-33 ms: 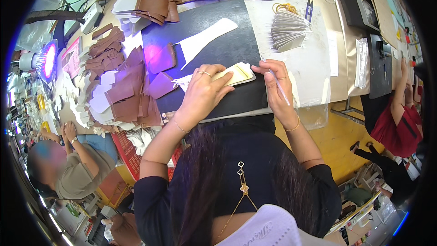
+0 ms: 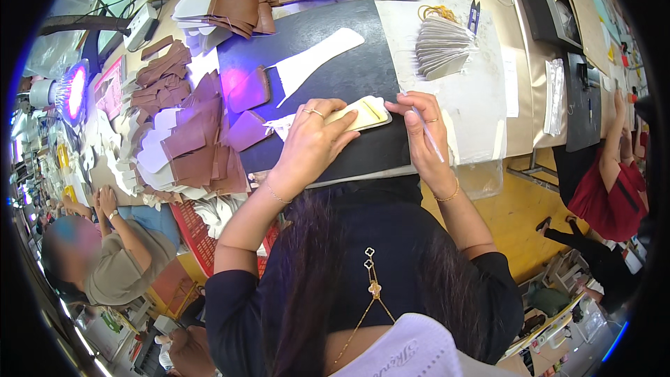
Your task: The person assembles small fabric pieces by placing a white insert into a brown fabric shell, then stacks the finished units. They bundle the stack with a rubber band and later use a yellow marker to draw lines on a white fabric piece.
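My left hand presses on a pale yellow template with a slot in it. The template lies on a white piece whose edge shows around its rounded end, on a black board. Between the fingers of my right hand is a slim, pale, pen-like stick, its upper tip by the template's rounded end. My right fingertips are close to that end; whether they touch it I cannot tell. Beyond my left hand lie a white cut piece and two brown leather pieces.
Stacks of brown leather and white pieces crowd the left, near a glowing lamp. A fan of grey pieces and dark thread snips lie at the far right. A person sits at left; another in red works at right.
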### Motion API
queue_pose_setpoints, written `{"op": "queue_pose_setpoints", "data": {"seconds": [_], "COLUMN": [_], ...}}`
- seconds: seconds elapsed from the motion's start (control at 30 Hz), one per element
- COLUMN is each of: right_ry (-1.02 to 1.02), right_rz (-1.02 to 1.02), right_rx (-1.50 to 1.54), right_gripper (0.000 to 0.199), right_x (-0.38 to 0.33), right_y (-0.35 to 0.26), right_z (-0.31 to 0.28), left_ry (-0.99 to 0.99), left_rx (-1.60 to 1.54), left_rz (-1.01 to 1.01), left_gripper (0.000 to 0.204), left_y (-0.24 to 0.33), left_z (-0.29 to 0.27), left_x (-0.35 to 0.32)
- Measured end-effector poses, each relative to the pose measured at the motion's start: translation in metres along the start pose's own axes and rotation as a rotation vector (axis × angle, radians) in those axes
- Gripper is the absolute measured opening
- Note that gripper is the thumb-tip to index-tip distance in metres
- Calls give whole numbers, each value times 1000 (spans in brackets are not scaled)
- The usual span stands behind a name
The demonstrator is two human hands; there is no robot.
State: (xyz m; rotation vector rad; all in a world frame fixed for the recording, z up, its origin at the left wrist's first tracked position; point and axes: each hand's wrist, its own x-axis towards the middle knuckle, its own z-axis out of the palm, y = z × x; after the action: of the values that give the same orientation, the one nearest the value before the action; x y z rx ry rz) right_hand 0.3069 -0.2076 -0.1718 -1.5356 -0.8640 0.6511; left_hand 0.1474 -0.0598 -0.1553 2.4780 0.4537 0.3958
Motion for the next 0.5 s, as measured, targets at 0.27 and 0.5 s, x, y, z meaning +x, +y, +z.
{"op": "queue_pose_setpoints", "data": {"seconds": [0.27,0.5], "right_ry": [-54,20], "right_rz": [7,21], "right_rx": [-11,12], "right_gripper": [30,20], "right_x": [3,2], "right_y": [0,1], "right_z": [-3,0], "left_ry": [61,75], "left_rx": [9,34], "left_rz": [34,34], "left_gripper": [26,24], "left_y": [-6,-2], "left_z": [8,10], "left_x": [4,7]}}
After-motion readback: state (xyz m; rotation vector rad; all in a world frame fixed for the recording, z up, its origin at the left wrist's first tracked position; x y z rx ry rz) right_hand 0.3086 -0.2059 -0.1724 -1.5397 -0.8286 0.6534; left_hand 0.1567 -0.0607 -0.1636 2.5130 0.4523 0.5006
